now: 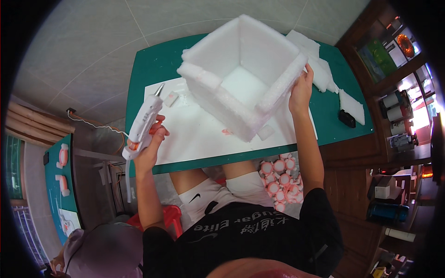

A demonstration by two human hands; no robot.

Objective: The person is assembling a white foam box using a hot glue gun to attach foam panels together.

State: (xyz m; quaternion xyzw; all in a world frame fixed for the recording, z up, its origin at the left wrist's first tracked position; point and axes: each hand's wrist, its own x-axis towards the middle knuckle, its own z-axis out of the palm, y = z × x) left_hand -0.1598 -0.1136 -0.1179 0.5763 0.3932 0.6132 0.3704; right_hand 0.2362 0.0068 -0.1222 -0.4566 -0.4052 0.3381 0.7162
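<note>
Now the left hand (150, 146) grips a glue gun (143, 125) while the right hand (301, 90) clasps the foam box (243, 76), mid-gluing; the nozzle must meet a seam.

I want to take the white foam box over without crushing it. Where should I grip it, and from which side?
Probably the bare left wall of the foam box, from the left. The box is tilted, its open side toward the camera, so the thick rims are exposed. The right hand already pinches the right wall; the left hand holds the glue gun. Clamp the wall's thickness, thumb inside.
</note>
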